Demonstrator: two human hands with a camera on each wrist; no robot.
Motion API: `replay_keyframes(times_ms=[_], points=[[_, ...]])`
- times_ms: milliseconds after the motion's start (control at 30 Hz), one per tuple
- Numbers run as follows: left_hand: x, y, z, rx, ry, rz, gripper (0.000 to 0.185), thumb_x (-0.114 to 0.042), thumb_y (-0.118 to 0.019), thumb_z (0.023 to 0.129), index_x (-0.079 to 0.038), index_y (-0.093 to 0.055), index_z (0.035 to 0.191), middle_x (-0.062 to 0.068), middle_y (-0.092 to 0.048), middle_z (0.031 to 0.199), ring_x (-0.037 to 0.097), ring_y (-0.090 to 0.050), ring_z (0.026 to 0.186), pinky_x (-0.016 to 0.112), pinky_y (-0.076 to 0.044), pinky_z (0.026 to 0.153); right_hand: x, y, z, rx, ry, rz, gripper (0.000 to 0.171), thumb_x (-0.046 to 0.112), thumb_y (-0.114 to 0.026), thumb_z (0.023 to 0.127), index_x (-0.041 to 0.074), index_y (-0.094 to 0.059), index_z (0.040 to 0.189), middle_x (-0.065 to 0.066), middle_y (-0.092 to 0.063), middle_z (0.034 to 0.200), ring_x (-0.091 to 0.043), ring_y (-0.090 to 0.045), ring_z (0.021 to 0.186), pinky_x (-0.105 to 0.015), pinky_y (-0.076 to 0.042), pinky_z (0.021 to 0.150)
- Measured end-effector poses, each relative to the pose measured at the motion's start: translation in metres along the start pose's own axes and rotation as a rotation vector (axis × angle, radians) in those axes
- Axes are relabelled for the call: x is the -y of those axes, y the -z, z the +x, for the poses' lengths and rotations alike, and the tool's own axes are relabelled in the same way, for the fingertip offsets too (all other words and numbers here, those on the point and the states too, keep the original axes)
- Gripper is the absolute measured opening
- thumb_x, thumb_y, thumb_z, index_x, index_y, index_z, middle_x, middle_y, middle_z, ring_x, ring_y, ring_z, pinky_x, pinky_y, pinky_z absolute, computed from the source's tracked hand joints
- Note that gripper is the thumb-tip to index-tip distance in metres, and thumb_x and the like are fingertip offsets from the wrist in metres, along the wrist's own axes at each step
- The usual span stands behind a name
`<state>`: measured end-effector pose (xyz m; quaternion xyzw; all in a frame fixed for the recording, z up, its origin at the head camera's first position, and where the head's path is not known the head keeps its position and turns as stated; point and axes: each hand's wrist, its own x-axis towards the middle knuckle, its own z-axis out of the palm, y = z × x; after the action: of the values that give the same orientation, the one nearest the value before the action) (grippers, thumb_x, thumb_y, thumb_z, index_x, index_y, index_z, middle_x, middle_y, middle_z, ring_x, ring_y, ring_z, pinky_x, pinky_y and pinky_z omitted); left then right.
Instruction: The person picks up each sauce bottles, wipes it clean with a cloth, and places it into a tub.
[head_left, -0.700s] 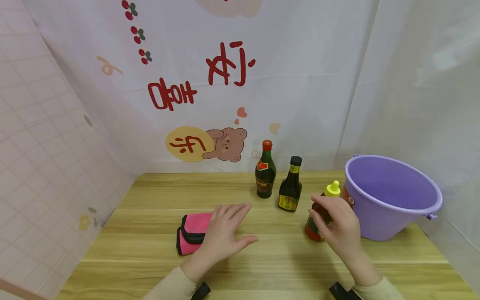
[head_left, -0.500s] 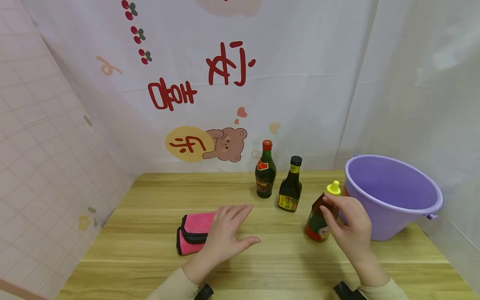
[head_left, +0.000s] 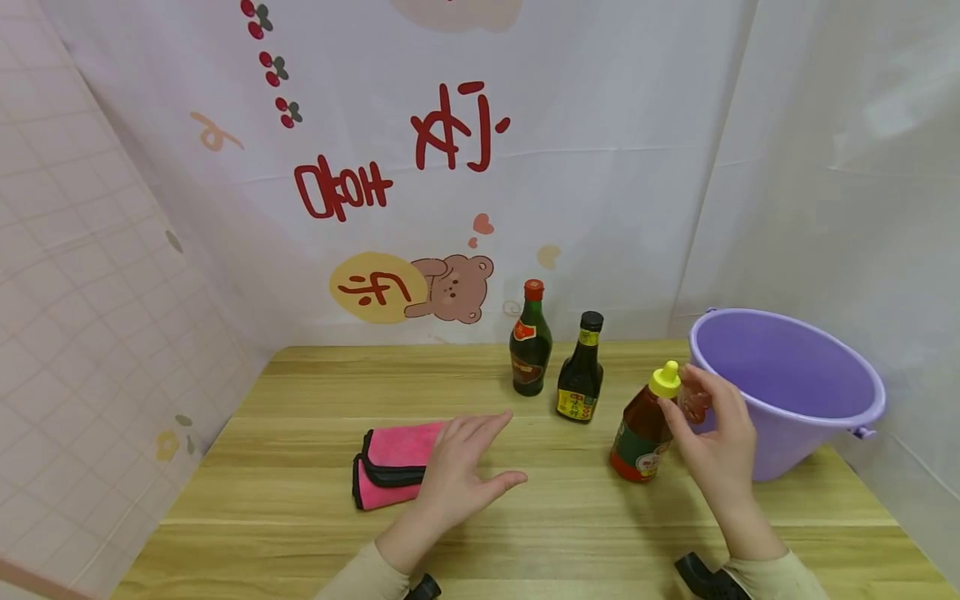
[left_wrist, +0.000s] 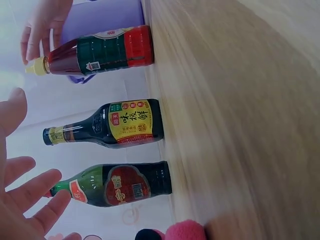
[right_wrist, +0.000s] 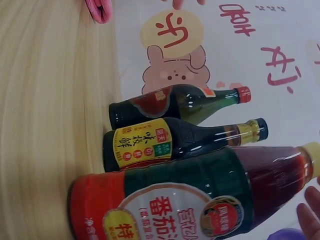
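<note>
A red sauce bottle (head_left: 641,433) with a yellow cap and green-and-red label stands at the table's right. My right hand (head_left: 716,437) is just to its right, fingers loosely curved beside the neck and cap, not wrapped round it. In the left wrist view those fingers (left_wrist: 42,22) hang by the cap of the sauce bottle (left_wrist: 100,50). My left hand (head_left: 465,467) lies open with spread fingers on the right end of a folded pink cloth (head_left: 386,462). The right wrist view shows the sauce bottle (right_wrist: 190,200) close up.
A dark bottle with a black cap (head_left: 580,379) and a green bottle with a red cap (head_left: 531,346) stand behind the sauce bottle. A purple bucket (head_left: 780,450) sits at the far right, close behind my right hand. Curtains close in the wooden table (head_left: 300,392).
My right hand has slid off the front of the sauce bottle to its right side, uncovering the bottle. My left hand has crept slightly right on the cloth.
</note>
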<state>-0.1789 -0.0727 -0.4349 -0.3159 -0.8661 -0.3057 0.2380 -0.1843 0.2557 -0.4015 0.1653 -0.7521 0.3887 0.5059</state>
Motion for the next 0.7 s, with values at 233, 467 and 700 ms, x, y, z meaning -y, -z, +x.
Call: replay_keyframes(times_ms=[233,467,700], points=[[-0.001,-0.002,-0.002,-0.026,0.059,-0.124,0.069,-0.041,-0.083,0.079,-0.019,-0.057,0.139,-0.002,-0.065,0.126,0.016,-0.057,0.114,0.042,-0.047,0.095,-0.007,-0.004,-0.004,0.116,-0.282,0.008,0.063,-0.015,-0.079,0.072,-0.001,-0.059,0.13,-0.004,-0.065,0.111,0.005,-0.06,0.087,-0.006,-0.044,0.072],[0.001,0.0,-0.004,-0.047,0.192,-0.335,0.062,-0.027,-0.083,0.081,-0.018,-0.058,0.138,-0.002,-0.066,0.122,0.016,-0.064,0.104,0.04,-0.051,0.092,-0.007,-0.006,-0.003,0.163,-0.321,-0.036,0.054,-0.007,-0.081,0.075,0.001,-0.061,0.125,0.009,-0.062,0.101,0.004,-0.057,0.085,-0.007,-0.042,0.072],[0.009,0.012,-0.007,-0.06,0.351,-0.529,0.06,-0.016,-0.081,0.084,-0.021,-0.057,0.138,0.001,-0.066,0.122,0.022,-0.066,0.103,0.038,-0.054,0.082,-0.008,-0.009,0.0,0.15,-0.306,-0.022,0.044,-0.009,-0.08,0.075,-0.003,-0.065,0.116,0.014,-0.061,0.094,0.0,-0.057,0.079,-0.01,-0.042,0.066]])
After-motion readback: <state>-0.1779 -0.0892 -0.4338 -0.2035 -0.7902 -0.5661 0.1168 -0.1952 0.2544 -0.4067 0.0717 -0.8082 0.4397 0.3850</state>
